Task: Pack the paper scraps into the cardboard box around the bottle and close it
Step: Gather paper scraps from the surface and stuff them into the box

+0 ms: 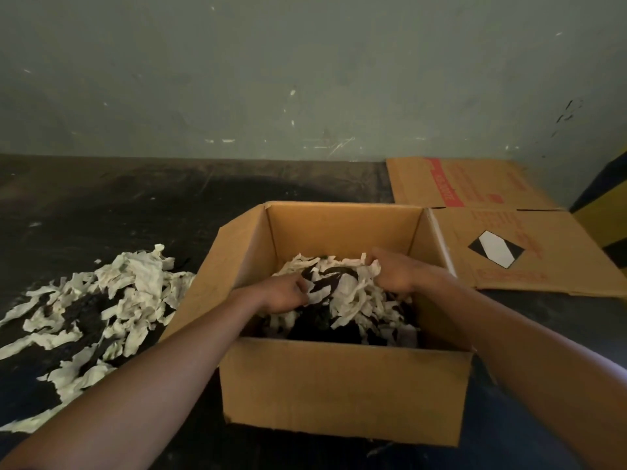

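An open brown cardboard box point(342, 385) stands on the dark floor in front of me, flaps spread. Both hands are inside it. My left hand point(283, 295) and my right hand point(395, 273) hold a bunch of white and dark paper scraps point(342, 286) between them, fingers curled into the pile, above the box's dark inside. More paper scraps point(101, 300) lie in a loose heap on the floor left of the box. The bottle is hidden under the scraps; I cannot make it out.
A flattened cardboard sheet point(509, 232) with red print and a black-and-white diamond mark lies right of the box against the grey-green wall point(305, 79). A yellow and black striped edge point(604, 212) stands at the far right.
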Motion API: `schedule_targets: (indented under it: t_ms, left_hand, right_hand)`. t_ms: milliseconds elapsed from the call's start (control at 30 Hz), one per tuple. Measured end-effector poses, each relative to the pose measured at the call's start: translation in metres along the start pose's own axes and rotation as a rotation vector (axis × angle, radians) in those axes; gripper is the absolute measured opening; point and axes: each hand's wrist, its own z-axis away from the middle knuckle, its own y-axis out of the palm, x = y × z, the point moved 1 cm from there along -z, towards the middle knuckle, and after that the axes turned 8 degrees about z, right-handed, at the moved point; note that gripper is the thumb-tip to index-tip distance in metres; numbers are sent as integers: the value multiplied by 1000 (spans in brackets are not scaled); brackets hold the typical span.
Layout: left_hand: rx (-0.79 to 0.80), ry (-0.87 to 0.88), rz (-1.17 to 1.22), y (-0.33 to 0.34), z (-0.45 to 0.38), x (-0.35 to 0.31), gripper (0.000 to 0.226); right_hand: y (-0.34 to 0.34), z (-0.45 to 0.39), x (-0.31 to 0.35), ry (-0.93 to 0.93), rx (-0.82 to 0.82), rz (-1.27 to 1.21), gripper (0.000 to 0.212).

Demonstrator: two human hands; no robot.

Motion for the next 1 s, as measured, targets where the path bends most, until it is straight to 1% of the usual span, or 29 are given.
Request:
schedule_targets:
  t_ms: [33, 100, 133, 167, 233, 267, 333, 367, 400, 433, 567, 633, 667, 767, 800, 867, 933, 1000]
  left_hand:
    - [78, -1, -13, 3, 2, -1, 46]
    - [248, -59, -30, 17, 6, -3, 51]
    - [292, -74, -45, 24, 6, -2, 53]
    - [302, -68, -74, 28, 6, -2, 52]
    - [235, -42, -101, 24, 4, 0, 46]
    - [195, -45, -74, 20, 4, 1, 44]
    - [119, -66, 19, 12, 3, 4, 42]
    - [92, -82, 51, 11, 1, 7, 44]
    - [88, -97, 67, 13, -1, 9, 48]
    - [103, -105, 71, 19, -2, 10, 51]
    - [185, -93, -21, 53, -13, 10, 59]
    - [190, -76, -38, 60, -16, 8, 62]
    - [186, -71, -33, 61, -16, 8, 63]
    - [186, -68, -58, 62, -15, 9, 60]
    - [171, -73, -72, 62, -14, 9, 58]
    - [117, -73, -34, 57, -14, 7, 57]
    - [16, -27, 40, 45, -13, 1, 57]
    - [-121, 58, 88, 30, -17, -6, 55]
  right_hand:
    - [3, 8, 5, -25, 65, 66, 36]
    - [25, 16, 4, -35, 263, 246, 36]
    - [34, 19, 2, -22, 342, 317, 36]
    - [38, 21, -1, -6, 369, 352, 38]
    - [31, 18, -5, 17, 294, 340, 41]
    - [24, 17, -5, 34, 238, 295, 39]
    - [15, 13, -6, 81, 156, 98, 24]
    - [15, 11, -6, 116, 147, 18, 22]
    - [21, 5, -8, 138, 142, -5, 28]
    - [29, -2, -12, 158, 132, 21, 35]
    - [70, -9, -22, 268, 225, 189, 63]
    - [74, -7, -26, 320, 182, 196, 70]
    - [73, -5, -27, 326, 162, 167, 68]
    - [64, 5, -28, 292, 125, 75, 43]
    - [62, 6, -30, 277, 116, 63, 38]
    - [56, 7, -35, 255, 56, 7, 34]
    - [43, 8, -31, 251, -24, -8, 34]
    - [27, 2, -25, 221, -109, 27, 42]
